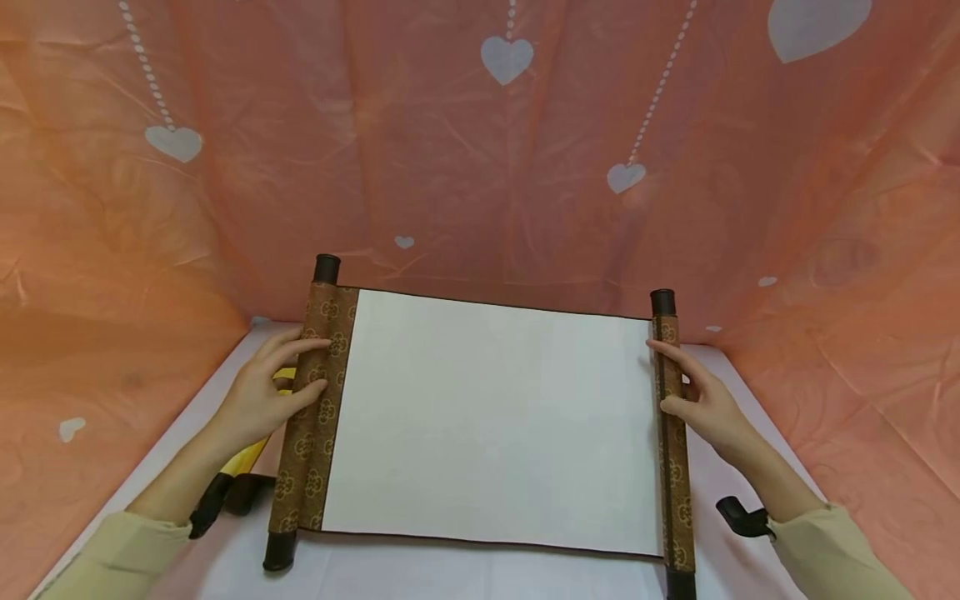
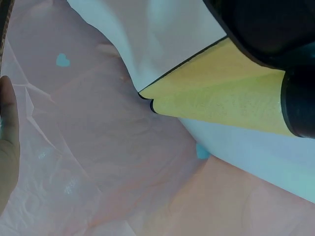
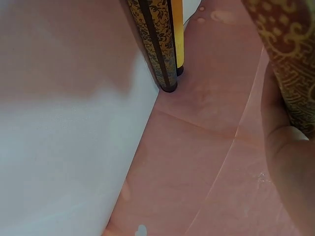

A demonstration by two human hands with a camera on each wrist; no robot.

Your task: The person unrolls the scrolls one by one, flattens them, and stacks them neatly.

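Note:
A hanging scroll is spread between my two hands, its blank white sheet point(image 1: 498, 425) facing up toward me. On the left, my left hand point(image 1: 258, 396) grips the thicker brown patterned roller point(image 1: 296, 467), thumb and fingers on its front. My right hand point(image 1: 708, 412) holds the slimmer right roller point(image 1: 678, 500), with thumb and index finger over its edge. Both rollers end in black knobs. In the right wrist view, part of the right hand point(image 3: 285, 162) lies against the patterned roller point(image 3: 290, 49). Only a sliver of the left hand point(image 2: 7, 142) shows in the left wrist view.
A yellow rolled thing point(image 2: 221, 93) with a black end lies behind the scroll, beside my left hand. Another dark patterned roll point(image 3: 157, 44) stands out in the right wrist view. White table point(image 1: 420, 575) lies below; an orange sheet point(image 1: 450, 167) with hearts hangs around it.

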